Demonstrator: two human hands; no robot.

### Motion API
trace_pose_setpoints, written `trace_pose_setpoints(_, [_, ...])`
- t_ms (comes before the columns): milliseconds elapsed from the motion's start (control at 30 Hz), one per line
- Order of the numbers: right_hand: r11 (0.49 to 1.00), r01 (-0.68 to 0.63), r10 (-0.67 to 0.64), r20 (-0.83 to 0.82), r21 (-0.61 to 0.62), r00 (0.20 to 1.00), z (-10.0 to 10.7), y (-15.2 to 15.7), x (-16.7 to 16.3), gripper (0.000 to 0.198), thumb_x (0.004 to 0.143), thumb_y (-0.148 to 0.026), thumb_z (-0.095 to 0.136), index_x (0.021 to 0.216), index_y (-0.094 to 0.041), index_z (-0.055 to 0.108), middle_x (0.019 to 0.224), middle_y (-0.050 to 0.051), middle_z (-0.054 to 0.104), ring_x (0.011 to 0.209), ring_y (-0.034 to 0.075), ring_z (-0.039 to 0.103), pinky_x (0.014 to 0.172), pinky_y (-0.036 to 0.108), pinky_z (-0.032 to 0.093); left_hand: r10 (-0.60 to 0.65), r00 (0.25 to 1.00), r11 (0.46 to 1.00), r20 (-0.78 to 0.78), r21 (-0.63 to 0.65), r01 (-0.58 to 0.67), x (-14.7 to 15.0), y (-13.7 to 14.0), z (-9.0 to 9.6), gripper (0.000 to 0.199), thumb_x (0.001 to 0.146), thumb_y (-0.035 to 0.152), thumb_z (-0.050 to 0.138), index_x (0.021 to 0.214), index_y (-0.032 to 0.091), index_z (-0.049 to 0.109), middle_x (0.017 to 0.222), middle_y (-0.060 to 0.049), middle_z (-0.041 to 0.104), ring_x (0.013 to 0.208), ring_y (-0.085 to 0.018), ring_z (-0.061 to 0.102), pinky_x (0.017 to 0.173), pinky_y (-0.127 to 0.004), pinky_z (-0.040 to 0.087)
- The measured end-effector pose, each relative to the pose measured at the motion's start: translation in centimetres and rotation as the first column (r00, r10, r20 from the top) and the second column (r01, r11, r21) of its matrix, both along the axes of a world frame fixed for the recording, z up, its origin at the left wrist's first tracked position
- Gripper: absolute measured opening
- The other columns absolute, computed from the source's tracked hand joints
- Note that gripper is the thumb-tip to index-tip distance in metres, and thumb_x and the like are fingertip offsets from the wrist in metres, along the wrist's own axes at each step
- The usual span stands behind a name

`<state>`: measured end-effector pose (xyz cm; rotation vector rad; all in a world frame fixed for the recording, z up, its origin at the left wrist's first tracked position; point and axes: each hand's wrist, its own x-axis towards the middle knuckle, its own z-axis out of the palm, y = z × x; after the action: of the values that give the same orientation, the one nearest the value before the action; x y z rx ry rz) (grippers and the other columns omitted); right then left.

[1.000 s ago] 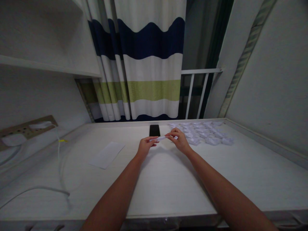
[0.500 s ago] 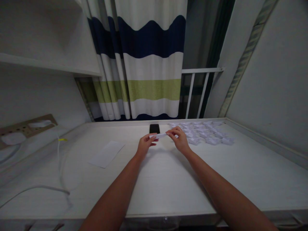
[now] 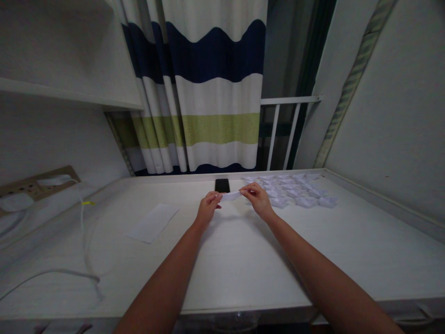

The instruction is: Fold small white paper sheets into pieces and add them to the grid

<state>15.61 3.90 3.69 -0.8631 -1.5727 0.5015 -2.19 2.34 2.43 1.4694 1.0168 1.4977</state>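
Between my two hands a narrow folded strip of white paper (image 3: 231, 196) is stretched out above the desk. My left hand (image 3: 207, 207) is closed on its left end, thumb and fingers pinching it. The strip's right end sits in a pinch of my right hand (image 3: 256, 198). Just behind the strip lies a dark phone (image 3: 222, 185). Several folded white paper pieces (image 3: 292, 191) are set out in rows right of my right hand. A flat white sheet of paper (image 3: 155, 223) rests on the desk to the left of my left hand.
The white desk (image 3: 243, 269) runs back to a striped curtain (image 3: 219, 97) and a white railing (image 3: 292, 100). On the left, a power strip (image 3: 41, 183) is fixed along the wall, and a pale cable (image 3: 62, 271) trails over the desktop. A shelf (image 3: 69, 97) juts out above.
The fingers of my left hand have closed further over the strip's left end, and less of the paper shows there. My right hand keeps its pinch. The view has shifted slightly.
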Motion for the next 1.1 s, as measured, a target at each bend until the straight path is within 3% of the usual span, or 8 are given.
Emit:
trace_pose_setpoints(400, [1.0,-0.005,0.006,-0.008,0.022,1.0,-0.59,0.57,0.03,0.019,0.067,-0.037,0.058,0.065,-0.018,0.061,0.069,0.003,0.052,0.069,0.014,0.048,0.058,0.026,0.04,-0.006,0.999,0.999,0.047,-0.043,0.008,0.22,-0.02,0.05,0.029,0.064,0.036,0.061,0.079,0.013,0.068,0.073,-0.005,0.064,0.066,-0.011,0.054,0.054,-0.02,0.044])
trace_pose_setpoints(600, [0.984,-0.117,0.106,-0.085,-0.136,0.991,-0.59,0.42,-0.1,0.021,0.064,-0.037,0.06,0.068,-0.017,0.061,0.07,0.002,0.057,0.066,0.013,0.05,0.057,0.025,0.039,-0.038,0.999,0.997,0.027,-0.07,0.04,0.2,-0.28,0.31,0.032,0.066,0.038,0.059,0.081,0.01,0.067,0.054,-0.002,0.06,0.046,-0.007,0.05,0.041,-0.017,0.037])
trace_pose_setpoints(733, [0.953,-0.173,0.161,-0.071,-0.25,0.985,-0.48,0.09,-0.31,0.022,0.061,-0.035,0.063,0.071,-0.015,0.064,0.067,0.002,0.062,0.06,0.012,0.051,0.058,0.025,0.039,-0.113,0.99,0.984,0.083,-0.13,0.123,0.33,-0.32,0.17,0.037,0.065,0.039,0.061,0.086,0.009,0.065,0.061,-0.005,0.064,0.052,-0.011,0.058,0.049,-0.02,0.044])
trace_pose_setpoints(900, [0.938,-0.195,0.192,-0.037,-0.286,0.981,-0.29,-0.18,-0.22,0.021,0.059,-0.034,0.064,0.07,-0.016,0.067,0.071,0.003,0.066,0.066,0.015,0.056,0.064,0.027,0.041,-0.136,0.981,0.976,0.14,-0.152,0.157,0.54,-0.31,0.01,0.036,0.063,0.036,0.064,0.086,0.01,0.065,0.074,-0.007,0.066,0.065,-0.015,0.063,0.062,-0.026,0.049])
trace_pose_setpoints(1100, [0.932,-0.2,0.222,0.038,-0.303,0.974,-0.48,0.15,0.09,0.021,0.06,-0.033,0.064,0.071,-0.016,0.068,0.07,0.004,0.067,0.065,0.015,0.057,0.063,0.027,0.042,-0.157,0.983,0.975,0.096,-0.143,0.17,0.35,-0.19,-0.15,0.035,0.063,0.035,0.064,0.086,0.009,0.065,0.072,-0.007,0.067,0.065,-0.016,0.063,0.064,-0.027,0.05])
